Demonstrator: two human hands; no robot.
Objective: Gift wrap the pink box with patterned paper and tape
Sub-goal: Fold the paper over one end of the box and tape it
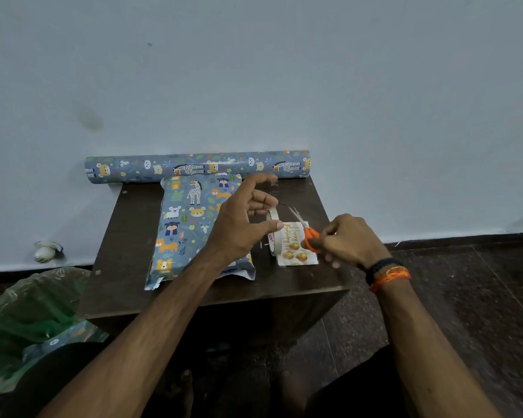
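Observation:
The box [187,227] lies on the small dark table [127,236], covered in blue animal-print paper, so no pink shows. My left hand [242,224] hovers over its right side, holding a roll of clear tape [274,236] upright, with a strip of tape pulled up to my raised index finger. My right hand [347,239] grips orange-handled scissors [307,230], whose open blades point up-left toward the strip. The scissors hang above a small birthday card [296,251].
A roll of the same animal-print paper [194,165] lies along the table's far edge against the wall. A green plastic bag [34,321] with paper scraps sits on the floor at lower left. Dark floor lies to the right.

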